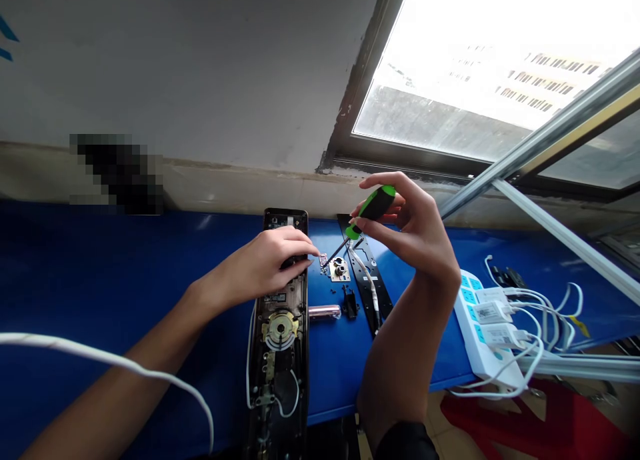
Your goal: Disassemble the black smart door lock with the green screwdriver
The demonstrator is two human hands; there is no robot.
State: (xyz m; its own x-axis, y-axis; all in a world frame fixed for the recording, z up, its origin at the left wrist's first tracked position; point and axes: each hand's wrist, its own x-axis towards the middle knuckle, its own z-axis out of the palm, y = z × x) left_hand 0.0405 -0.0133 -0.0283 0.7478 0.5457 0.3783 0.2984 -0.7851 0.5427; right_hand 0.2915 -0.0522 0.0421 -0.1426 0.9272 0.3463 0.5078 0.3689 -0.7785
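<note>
My right hand (410, 223) grips a screwdriver (375, 210) with a green and black handle. Its shaft slants down to the left, the tip by small metal parts and a small circuit board (323, 260) on the blue table. Across a long black device housing (283, 380) with exposed inner parts lies my left hand (280, 257), thumb and fingers apart and pointing towards that board. I see nothing held in it. Just right of the screwdriver tip is a square metal plate with a round part (340, 269). A black plastic bracket (350, 305) and a pinkish cylinder (325, 312) lie nearer me.
A long black panel (380, 293) with a white-wrapped cable (367, 273) lies under my right arm. At right, a white power strip (470, 327) bears several chargers and cords. A white cable (125, 363) crosses in front at left. Metal frame bars (550, 130) stand at right.
</note>
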